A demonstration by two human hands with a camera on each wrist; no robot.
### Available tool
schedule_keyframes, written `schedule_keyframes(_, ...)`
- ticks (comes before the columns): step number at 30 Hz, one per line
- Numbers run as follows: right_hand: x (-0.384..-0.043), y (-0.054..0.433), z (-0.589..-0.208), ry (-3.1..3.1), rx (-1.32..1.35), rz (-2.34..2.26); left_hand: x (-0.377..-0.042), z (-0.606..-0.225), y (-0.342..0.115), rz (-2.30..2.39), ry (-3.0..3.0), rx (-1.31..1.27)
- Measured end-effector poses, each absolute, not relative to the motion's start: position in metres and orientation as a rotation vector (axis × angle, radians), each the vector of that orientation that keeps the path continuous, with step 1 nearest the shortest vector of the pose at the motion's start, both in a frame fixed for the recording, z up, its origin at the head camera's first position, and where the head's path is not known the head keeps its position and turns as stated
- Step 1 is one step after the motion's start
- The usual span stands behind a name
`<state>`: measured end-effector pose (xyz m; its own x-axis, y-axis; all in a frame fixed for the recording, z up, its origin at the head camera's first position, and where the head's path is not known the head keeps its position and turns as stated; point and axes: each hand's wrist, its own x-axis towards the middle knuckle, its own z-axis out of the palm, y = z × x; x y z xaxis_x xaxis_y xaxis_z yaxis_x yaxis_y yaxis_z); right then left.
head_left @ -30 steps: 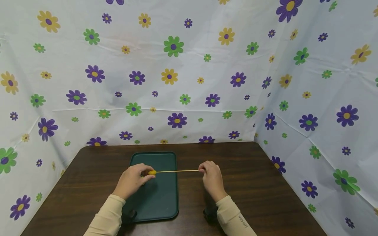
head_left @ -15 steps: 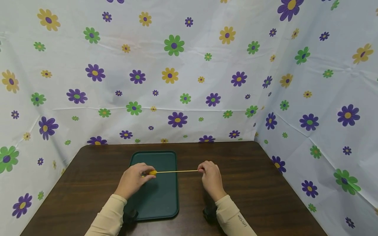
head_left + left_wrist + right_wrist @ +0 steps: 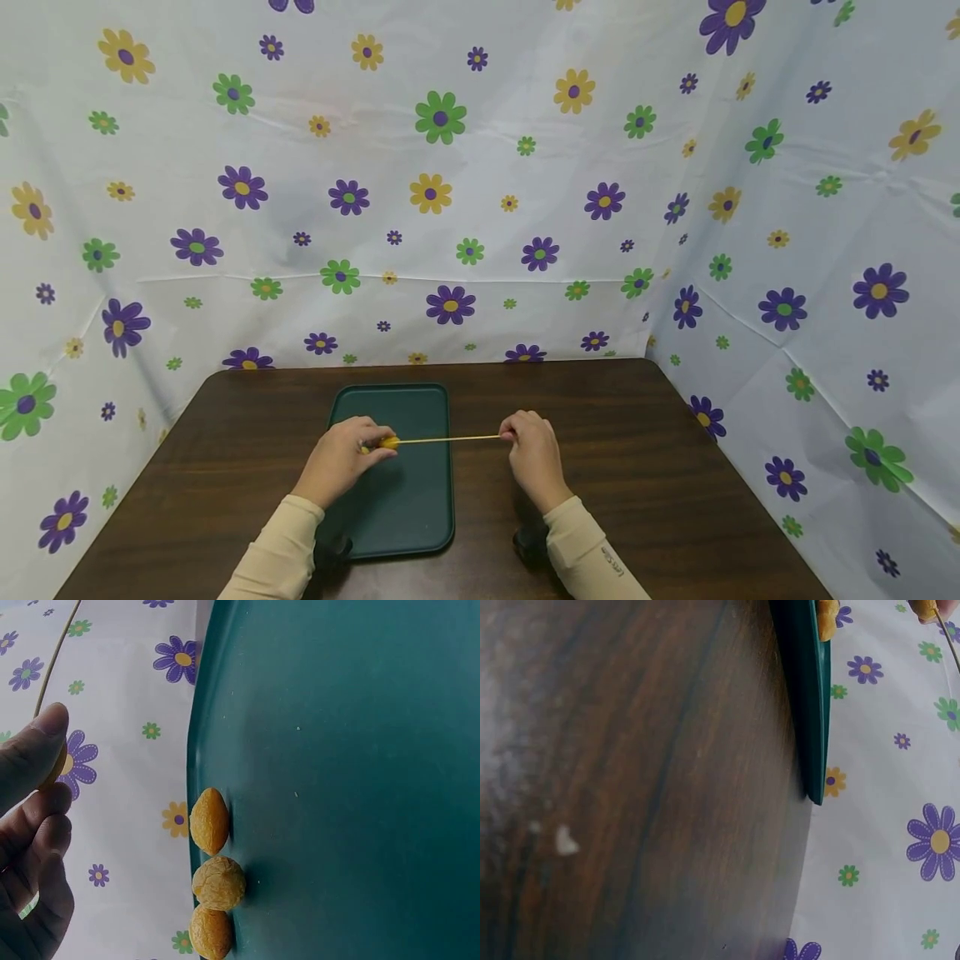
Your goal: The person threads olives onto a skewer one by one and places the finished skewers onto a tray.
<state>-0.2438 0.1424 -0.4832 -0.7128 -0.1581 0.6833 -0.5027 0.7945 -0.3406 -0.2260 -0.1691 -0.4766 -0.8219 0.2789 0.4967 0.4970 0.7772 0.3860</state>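
Note:
My left hand [image 3: 341, 460] pinches a golden fried ball [image 3: 389, 442] between thumb and fingertips, above the dark green tray [image 3: 416, 521]. A thin wooden skewer [image 3: 448, 439] runs sideways from this ball to my right hand [image 3: 536, 458], which pinches its far end over the table right of the tray. In the left wrist view, the thumb partly covers the pinched ball [image 3: 55, 766]. Below it three more balls sit in a row at the tray's far side: an oval one [image 3: 210, 820], a round wrinkled one [image 3: 219, 883] and another oval one [image 3: 211, 933].
The tray lies on a dark brown wooden table [image 3: 615, 475]. White cloth with printed flowers [image 3: 480, 167] hangs behind the table and along its sides. A black wrist device [image 3: 330, 552] is under the left sleeve, and another [image 3: 529, 540] under the right.
Both hands stay almost in place. The right hand has shifted slightly left, toward the left hand, so a bit less of the skewer shows between the hands.

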Motion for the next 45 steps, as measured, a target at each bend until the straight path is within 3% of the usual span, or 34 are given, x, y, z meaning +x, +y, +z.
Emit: schedule_keyframes(45, -0.2439, 0.1397, -0.4934, -2.318, 0.551, 0.600, -0.2257, -0.4798, -0.1672, -0.589, -2.526, -0.647)
